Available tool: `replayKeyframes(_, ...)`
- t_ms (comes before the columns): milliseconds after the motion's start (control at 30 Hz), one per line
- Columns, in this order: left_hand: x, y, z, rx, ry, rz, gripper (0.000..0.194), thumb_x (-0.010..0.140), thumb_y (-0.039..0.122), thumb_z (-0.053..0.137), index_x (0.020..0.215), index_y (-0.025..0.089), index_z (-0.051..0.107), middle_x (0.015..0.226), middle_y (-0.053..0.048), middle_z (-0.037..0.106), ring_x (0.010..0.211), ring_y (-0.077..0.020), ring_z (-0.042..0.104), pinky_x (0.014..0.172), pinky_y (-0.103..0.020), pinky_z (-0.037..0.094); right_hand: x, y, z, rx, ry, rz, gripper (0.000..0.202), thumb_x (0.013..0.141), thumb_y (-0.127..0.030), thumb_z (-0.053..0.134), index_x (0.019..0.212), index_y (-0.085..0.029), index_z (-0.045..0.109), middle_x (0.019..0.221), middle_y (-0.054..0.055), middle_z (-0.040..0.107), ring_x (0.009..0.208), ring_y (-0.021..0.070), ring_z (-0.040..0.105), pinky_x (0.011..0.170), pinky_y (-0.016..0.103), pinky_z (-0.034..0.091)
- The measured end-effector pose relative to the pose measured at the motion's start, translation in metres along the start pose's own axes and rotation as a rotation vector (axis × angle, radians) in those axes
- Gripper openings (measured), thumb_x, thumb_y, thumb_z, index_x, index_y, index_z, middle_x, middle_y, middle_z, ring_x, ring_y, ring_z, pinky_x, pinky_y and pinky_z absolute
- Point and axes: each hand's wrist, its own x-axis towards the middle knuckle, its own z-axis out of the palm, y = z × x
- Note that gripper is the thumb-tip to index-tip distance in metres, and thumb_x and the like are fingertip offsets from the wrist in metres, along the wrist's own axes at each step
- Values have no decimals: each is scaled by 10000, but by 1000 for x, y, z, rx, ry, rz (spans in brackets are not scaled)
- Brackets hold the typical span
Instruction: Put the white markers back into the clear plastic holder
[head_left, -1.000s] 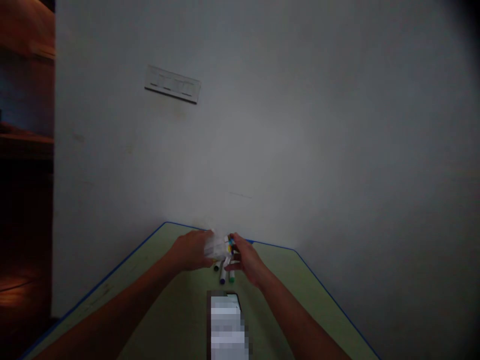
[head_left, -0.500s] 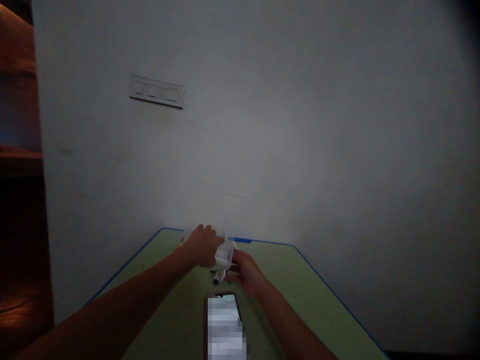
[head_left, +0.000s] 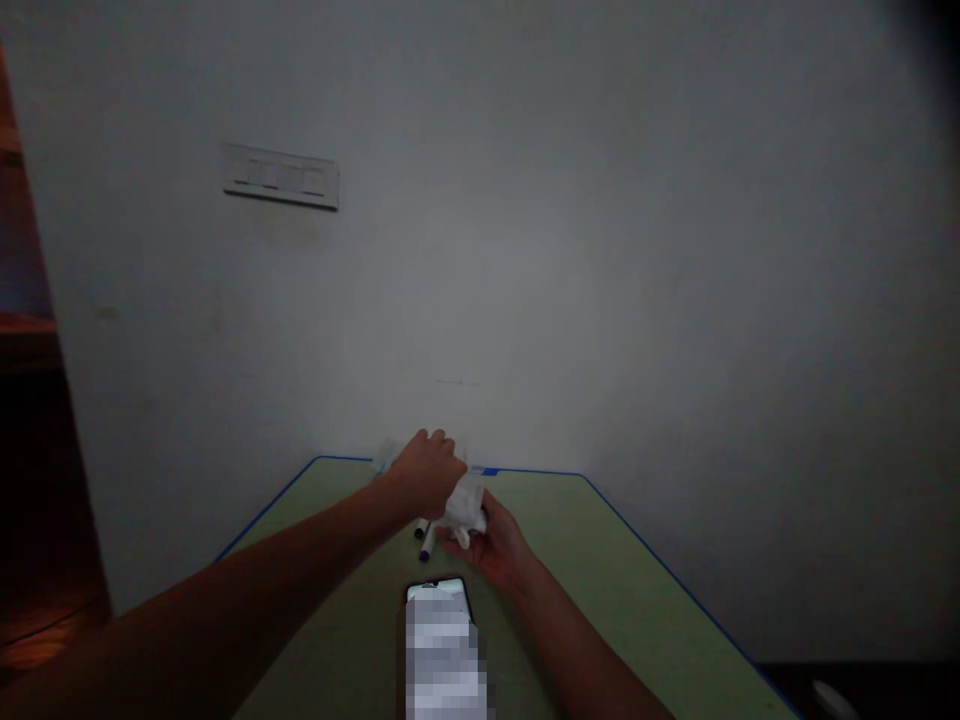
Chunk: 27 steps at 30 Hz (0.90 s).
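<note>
Over the far part of the green table (head_left: 585,570), both my hands meet at a crumpled, translucent white piece of plastic (head_left: 466,503) that looks like a bag. My left hand (head_left: 429,474) is closed at its upper left side, knuckles up, its fingertips mostly hidden. My right hand (head_left: 499,545) grips the lower right side, with fingers curled beneath it. More clear plastic (head_left: 387,453) shows behind my left hand; whether it is the same piece I cannot tell. Two white marker pens with dark ends, one of them this marker pen (head_left: 427,545), lie just below my hands.
A phone (head_left: 437,590) with a lit, partly blurred screen lies nearer to me. The table has a blue edge (head_left: 660,563) and stands against a pale wall (head_left: 525,250). A switch panel (head_left: 281,177) is on the wall at upper left.
My left hand has moved a little right and up over the plastic. My right hand has turned more palm-up beneath it. Both marker pens show more plainly now. The view has shifted slightly.
</note>
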Motion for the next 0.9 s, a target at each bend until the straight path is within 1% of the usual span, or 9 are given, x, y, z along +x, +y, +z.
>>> replayKeyframes(67,0,2,-4,-10,-27,-24,420,580,242,604,996,188,590,1006,-152,574,920,-307,528,753,-443,409,1,-1,-2,23,18,-10,311,828,-348,402,988,-112,526,717,76,660,510,165,610,418,244,471)
replayKeyframes(167,-1,3,-6,-37,-67,-56,485,572,240,615,1053,213,558,1040,-150,548,907,-316,539,731,-458,419,3,-3,-5,32,66,-37,244,814,-264,420,971,-104,518,713,72,654,529,156,608,413,225,470)
replayKeyframes(300,-3,-3,-1,-69,-35,-66,489,581,201,589,1068,220,544,1057,-155,522,959,-335,502,732,-458,416,5,-6,-10,20,138,-113,171,765,-192,475,906,-111,526,705,48,637,527,128,588,437,211,481)
replayKeyframes(400,-5,-6,3,-89,-1,-76,472,589,203,580,1059,223,547,1055,-154,514,965,-341,487,750,-473,393,4,-7,-13,3,166,-139,137,738,-183,504,859,-124,528,686,36,626,524,118,577,451,209,481)
replayKeyframes(500,-6,-7,5,-81,23,-61,467,590,204,570,1055,233,546,1035,-140,523,959,-335,481,761,-479,375,3,-6,-15,-30,150,-152,130,709,-182,539,830,-134,530,676,27,617,534,114,573,456,205,479)
replayKeyframes(633,-7,-6,8,-53,52,-42,469,589,208,561,1056,243,537,1004,-116,545,935,-312,489,759,-463,378,3,-6,-18,-84,138,-204,137,675,-175,587,797,-143,533,680,13,614,551,109,572,466,199,482)
replayKeyframes(767,-8,-10,11,-54,68,-56,443,600,233,553,1042,250,534,977,-102,562,906,-293,504,747,-448,388,2,-12,-22,-143,202,-216,113,679,-152,576,781,-147,527,642,-3,599,510,94,553,420,179,455)
replayKeyframes(900,-14,-17,19,-73,74,-87,481,592,228,549,1071,251,516,976,-98,577,906,-293,512,736,-444,401,3,-19,-29,-202,258,-222,91,704,-137,548,791,-142,524,636,6,601,493,97,547,399,188,448)
